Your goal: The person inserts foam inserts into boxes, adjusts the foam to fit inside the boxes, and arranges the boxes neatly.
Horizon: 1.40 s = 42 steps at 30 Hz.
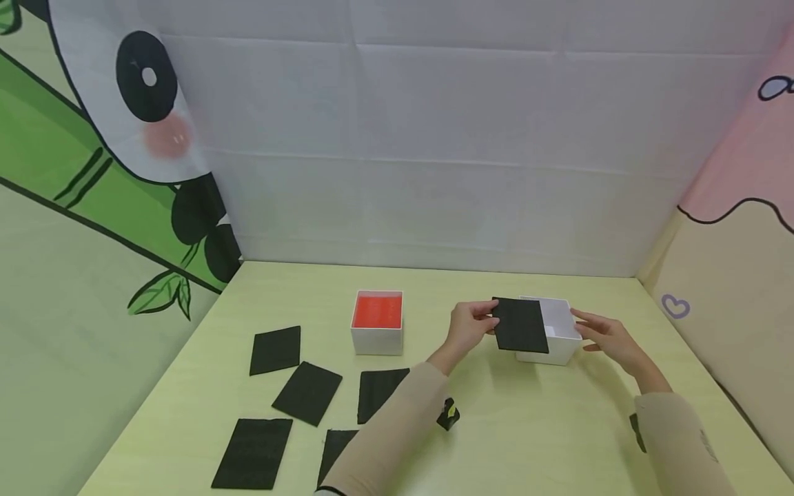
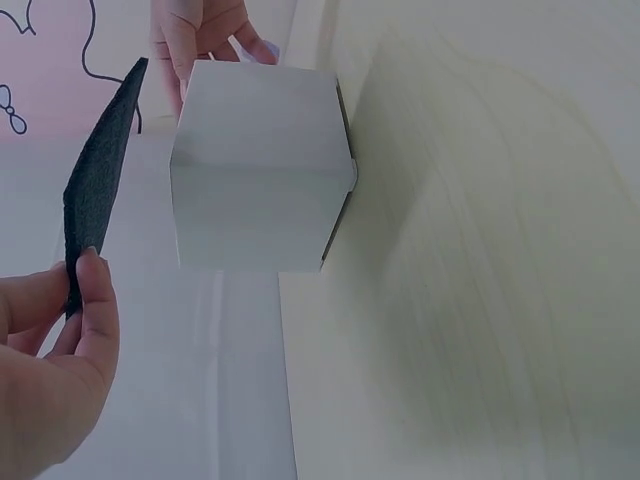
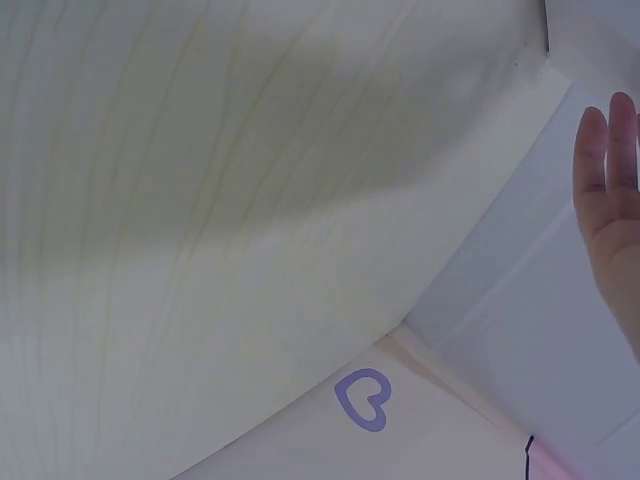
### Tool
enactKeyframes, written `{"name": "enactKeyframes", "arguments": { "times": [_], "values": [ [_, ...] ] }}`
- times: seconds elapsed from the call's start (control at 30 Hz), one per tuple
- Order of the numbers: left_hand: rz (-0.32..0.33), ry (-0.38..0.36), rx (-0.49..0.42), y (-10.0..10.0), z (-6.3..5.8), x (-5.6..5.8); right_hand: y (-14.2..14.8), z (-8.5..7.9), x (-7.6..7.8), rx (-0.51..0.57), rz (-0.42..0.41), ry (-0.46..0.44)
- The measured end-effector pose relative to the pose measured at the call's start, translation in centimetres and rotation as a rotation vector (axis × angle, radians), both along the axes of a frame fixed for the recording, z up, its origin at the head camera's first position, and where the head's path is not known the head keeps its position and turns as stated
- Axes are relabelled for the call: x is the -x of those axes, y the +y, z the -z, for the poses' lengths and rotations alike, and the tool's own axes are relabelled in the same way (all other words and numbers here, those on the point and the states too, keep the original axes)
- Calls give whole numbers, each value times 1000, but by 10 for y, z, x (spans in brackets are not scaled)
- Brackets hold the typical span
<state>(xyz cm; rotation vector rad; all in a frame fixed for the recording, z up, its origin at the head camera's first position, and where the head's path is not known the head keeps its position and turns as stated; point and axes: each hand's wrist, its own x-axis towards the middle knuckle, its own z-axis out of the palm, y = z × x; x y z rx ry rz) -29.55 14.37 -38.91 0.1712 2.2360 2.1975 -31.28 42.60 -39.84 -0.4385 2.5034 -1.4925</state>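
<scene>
My left hand pinches a thin black square sheet by its left edge, between thumb and fingers. The sheet is held above the left part of a white open-topped box, hiding some of its opening. In the left wrist view the sheet stands apart from the box, tilted. My right hand is at the box's right side with its fingers extended; the fingertips appear to touch the wall. Only part of that hand shows in the right wrist view, its fingers fairly straight.
A second white box stands left of my left hand, with a flat red piece inside. Several black sheets lie on the table's left side, among them one sheet at the back and another in front. My left sleeve covers parts of others.
</scene>
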Motion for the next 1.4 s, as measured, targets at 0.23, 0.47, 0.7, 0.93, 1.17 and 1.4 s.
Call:
{"name": "enactKeyframes", "arguments": {
  "times": [0.23,0.47,0.7,0.93,1.17,1.4],
  "values": [
    [1,-2,0,11,-5,4,2,2,1,110,-43,1],
    [-29,1,-33,23,-3,11,2,4,0,205,-90,-5],
    [-59,-9,-34,34,0,16,2,6,0,249,-71,-44],
    [-99,-3,-42,39,1,18,-2,6,2,261,-54,-47],
    [-145,-19,-47,46,2,22,-3,7,1,262,-37,-58],
    [-136,-33,-4,54,1,24,-2,12,3,305,-53,-70]
  ]
}}
